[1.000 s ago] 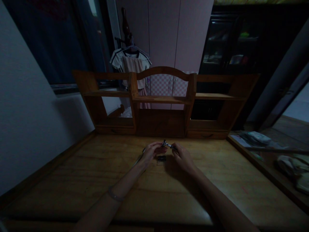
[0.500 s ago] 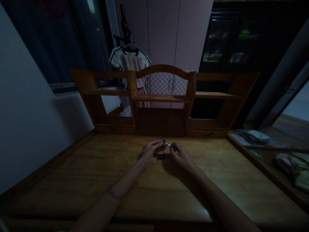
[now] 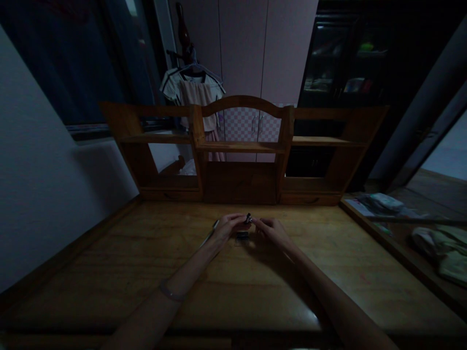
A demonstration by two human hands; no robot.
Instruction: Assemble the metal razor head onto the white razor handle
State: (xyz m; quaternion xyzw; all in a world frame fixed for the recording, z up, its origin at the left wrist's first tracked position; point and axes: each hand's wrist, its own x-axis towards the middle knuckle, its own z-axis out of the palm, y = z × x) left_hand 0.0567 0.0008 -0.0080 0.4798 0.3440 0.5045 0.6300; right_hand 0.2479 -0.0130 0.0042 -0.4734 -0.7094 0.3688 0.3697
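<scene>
Fingers [image 3: 238, 218], two hands [image 3: 224, 230] [image 3: 278, 236], on one tool [image 3: 248, 218]

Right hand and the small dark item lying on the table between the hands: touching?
Apart: the head view shows a strip of table between the right hand and the dark item.

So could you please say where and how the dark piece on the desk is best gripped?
I'd likely pinch the dark piece by its left and right ends, from above on the near side: it lies on the desk, longer left to right, and the left hand and right hand meet at a shiny piece behind or above it.
</scene>
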